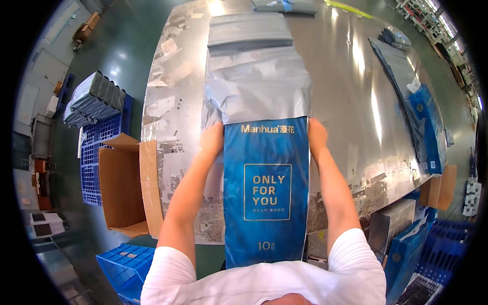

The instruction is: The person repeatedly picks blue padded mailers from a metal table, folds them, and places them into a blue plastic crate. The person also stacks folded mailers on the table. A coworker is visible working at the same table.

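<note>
We've got a big workshop rm, green floor [127,51] shiny under the lights. Then our metal table [335,96], silvery, scuffed & patched w/ old tape or paper on the L side and near edge. Off its L side: a blue pallet [91,178] w/ stacked grey bundles [94,104], plus an open cardboard box [122,188] up against the table. Centre of table, lengthwise: a grey plastic bag [259,76], wrinkled. The blue pack [258,152] lies in front of us, far end under the bag's mouth, near end past the table edge by our shirt. Progress, we'd judge: only the far end's covered; most of the pack's still outside, so that's what's left. Our L hand [213,138] & R hand [317,136] are curled at the pack's sides by the mouth; fingers part-hidden, can't tell if they're grasping bag, pack or both.
</note>
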